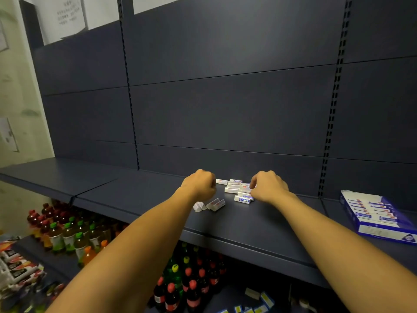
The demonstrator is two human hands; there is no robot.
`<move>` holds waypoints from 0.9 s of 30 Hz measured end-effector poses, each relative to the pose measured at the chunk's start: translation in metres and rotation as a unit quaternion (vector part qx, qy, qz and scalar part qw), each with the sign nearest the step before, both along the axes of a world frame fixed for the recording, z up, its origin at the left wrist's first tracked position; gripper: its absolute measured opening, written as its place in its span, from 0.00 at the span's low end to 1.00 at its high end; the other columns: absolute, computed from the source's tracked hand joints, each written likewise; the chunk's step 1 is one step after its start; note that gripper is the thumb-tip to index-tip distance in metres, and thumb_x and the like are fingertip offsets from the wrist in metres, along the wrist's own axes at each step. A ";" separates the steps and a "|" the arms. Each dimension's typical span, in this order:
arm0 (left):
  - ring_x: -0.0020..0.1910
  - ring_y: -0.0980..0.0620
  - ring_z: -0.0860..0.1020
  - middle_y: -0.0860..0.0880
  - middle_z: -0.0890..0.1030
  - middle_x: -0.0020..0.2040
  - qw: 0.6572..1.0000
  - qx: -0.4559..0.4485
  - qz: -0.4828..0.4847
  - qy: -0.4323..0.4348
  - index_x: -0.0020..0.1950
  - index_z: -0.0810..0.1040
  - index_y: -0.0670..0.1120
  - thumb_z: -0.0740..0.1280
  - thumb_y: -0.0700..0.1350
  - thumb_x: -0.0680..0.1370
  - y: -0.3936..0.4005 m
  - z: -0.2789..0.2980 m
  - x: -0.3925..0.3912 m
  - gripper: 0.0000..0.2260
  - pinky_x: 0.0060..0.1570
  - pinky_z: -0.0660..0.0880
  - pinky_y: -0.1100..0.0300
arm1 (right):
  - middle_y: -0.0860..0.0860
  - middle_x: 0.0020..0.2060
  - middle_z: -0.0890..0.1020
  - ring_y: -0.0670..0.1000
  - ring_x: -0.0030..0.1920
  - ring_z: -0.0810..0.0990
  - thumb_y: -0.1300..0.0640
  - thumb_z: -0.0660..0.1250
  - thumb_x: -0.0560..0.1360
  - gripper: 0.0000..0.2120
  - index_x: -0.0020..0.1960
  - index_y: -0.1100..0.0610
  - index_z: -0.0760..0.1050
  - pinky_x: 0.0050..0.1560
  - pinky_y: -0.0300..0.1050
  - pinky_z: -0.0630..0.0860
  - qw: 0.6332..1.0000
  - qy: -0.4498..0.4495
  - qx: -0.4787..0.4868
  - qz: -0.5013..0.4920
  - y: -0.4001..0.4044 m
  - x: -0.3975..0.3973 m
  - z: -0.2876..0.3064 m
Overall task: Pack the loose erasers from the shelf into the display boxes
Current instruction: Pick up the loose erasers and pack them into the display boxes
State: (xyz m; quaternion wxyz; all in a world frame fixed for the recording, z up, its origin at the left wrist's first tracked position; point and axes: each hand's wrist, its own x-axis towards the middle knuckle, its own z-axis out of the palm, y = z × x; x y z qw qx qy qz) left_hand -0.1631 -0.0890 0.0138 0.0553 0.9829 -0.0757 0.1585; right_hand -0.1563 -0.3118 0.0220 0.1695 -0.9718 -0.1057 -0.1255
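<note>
Several loose white erasers [237, 188] with blue and red labels lie in a small heap on the dark blue shelf [135, 195]. A few more erasers [209, 204] lie just in front of my left hand [199, 185], whose fingers are curled; whether they hold anything is hidden. My right hand [268, 186] sits at the right side of the heap, its fingers curled onto the erasers there. A blue and white display box [376, 218], partly filled with rows of erasers, lies open at the right end of the shelf.
The shelf's back wall [225, 109] is bare dark panel with slotted uprights. Below the shelf stand many drink bottles [67, 236] at left and more bottles [189, 285] in the middle. Snack packs [18, 265] lie at lower left. Paper notices [67, 16] hang at top left.
</note>
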 end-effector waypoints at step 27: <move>0.48 0.49 0.80 0.49 0.82 0.53 0.996 -0.060 -0.058 0.038 0.55 0.83 0.48 0.65 0.42 0.78 0.009 -0.033 0.161 0.09 0.51 0.81 0.51 | 0.48 0.50 0.82 0.53 0.50 0.80 0.60 0.65 0.70 0.13 0.49 0.46 0.82 0.48 0.47 0.79 0.996 0.027 0.074 -0.042 0.009 0.139 -0.032</move>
